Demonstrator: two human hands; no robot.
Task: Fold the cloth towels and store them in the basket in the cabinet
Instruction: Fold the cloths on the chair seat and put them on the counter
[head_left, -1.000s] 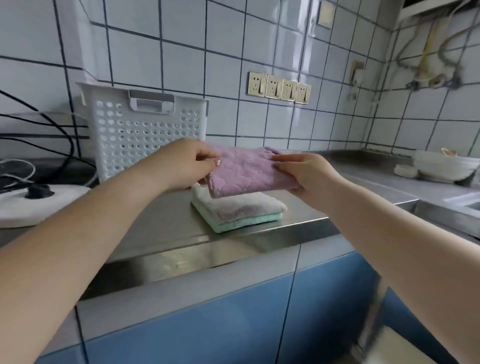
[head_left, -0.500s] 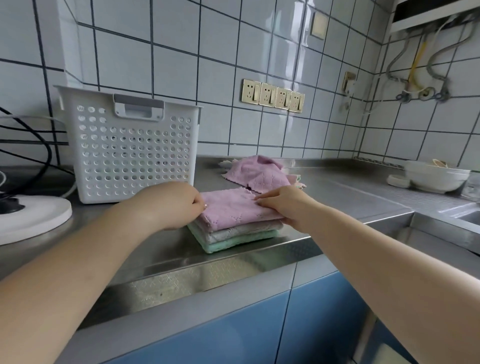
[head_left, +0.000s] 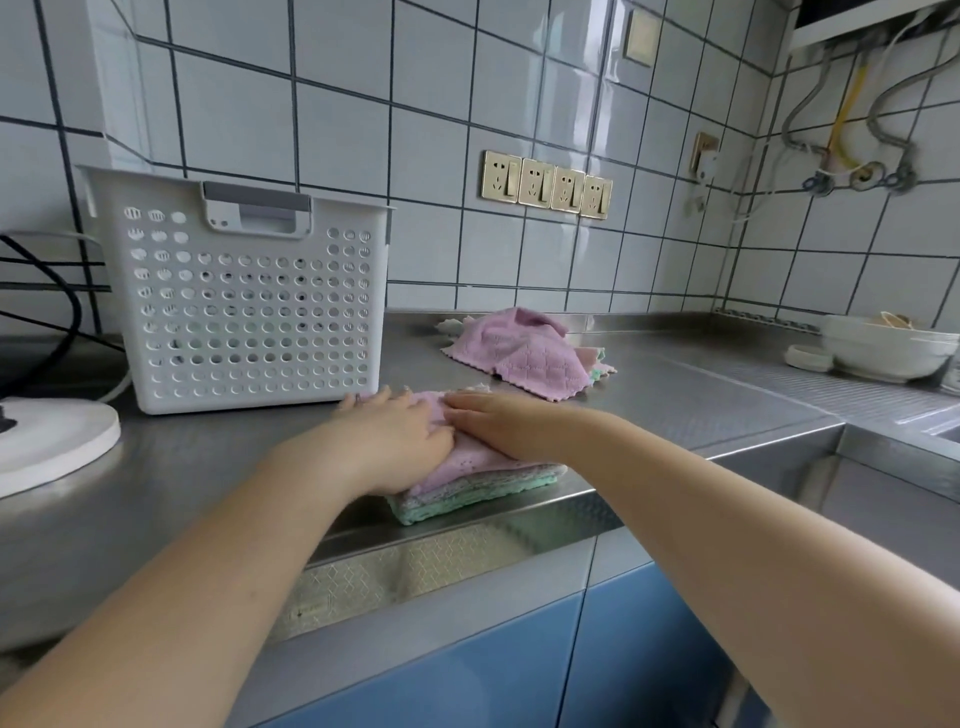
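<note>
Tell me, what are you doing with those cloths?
A person is folding towels on the steel counter. Both hands, left hand and right hand, lie flat on a folded pink towel atop a small folded stack. More unfolded towels lie behind. The white basket stands on the counter beside the stack.

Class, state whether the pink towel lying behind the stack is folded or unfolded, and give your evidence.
Unfolded. The loose pink towel lies rumpled and spread on the counter, its scalloped edge showing, not squared.
</note>
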